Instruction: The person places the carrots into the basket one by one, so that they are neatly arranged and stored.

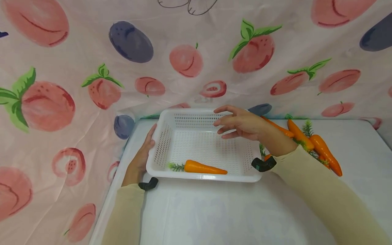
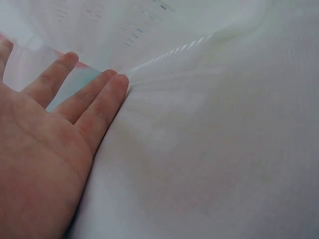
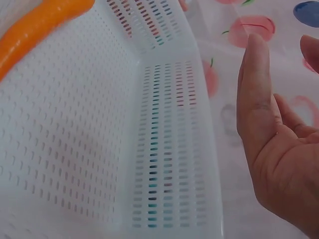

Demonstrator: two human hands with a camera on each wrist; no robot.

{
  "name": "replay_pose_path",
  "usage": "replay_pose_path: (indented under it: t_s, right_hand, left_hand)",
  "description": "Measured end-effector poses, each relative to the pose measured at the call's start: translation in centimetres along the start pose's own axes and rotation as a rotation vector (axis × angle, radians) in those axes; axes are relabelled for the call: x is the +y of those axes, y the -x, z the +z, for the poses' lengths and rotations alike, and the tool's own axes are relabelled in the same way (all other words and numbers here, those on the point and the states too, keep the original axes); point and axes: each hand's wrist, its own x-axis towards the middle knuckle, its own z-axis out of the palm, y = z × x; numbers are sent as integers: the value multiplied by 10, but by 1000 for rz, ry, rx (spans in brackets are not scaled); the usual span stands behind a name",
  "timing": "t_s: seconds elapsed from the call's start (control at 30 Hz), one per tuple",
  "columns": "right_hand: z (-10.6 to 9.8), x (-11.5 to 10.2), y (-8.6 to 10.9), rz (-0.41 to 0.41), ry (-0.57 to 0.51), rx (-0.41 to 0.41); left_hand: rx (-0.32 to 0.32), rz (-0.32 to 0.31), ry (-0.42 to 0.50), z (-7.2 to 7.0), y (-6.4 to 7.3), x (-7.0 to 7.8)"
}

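A white plastic basket (image 1: 202, 144) with slotted walls sits on the table. Inside it, along the near wall, lies one toy carrot (image 1: 204, 167) with a green sprig; its orange body (image 3: 40, 27) also shows in the right wrist view. My left hand (image 1: 142, 153) rests against the basket's left side, and in the left wrist view its fingers (image 2: 102, 107) are extended along the outer wall. Above the basket's far right part hovers my right hand (image 1: 242, 124), fingers spread and loosely bent, holding nothing. In the right wrist view that hand (image 3: 284, 149) is apart from the basket rim.
Several more carrots (image 1: 324, 153) lie in a pile on the white table (image 1: 239, 211), right of the basket and partly behind my right forearm. A fruit-patterned cloth (image 1: 190, 30) hangs behind and to the left. Dark wrist devices (image 1: 264, 164) sit at both cuffs.
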Motion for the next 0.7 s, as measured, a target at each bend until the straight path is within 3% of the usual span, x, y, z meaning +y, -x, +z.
replay_pose_path:
  t_s: [0.13,0.3,0.7]
  right_hand:
    - [-10,-4,11,-32,-26,-33]
    - [-31,-9,29,-49,-6,-12]
    - [-110,-7,88,-43,123,49]
  left_hand:
    - [-4,1,18,-1,0,-1]
    - [2,-15,60,-3,-2,-3]
    - [18,-21,54,-3,-2,-3]
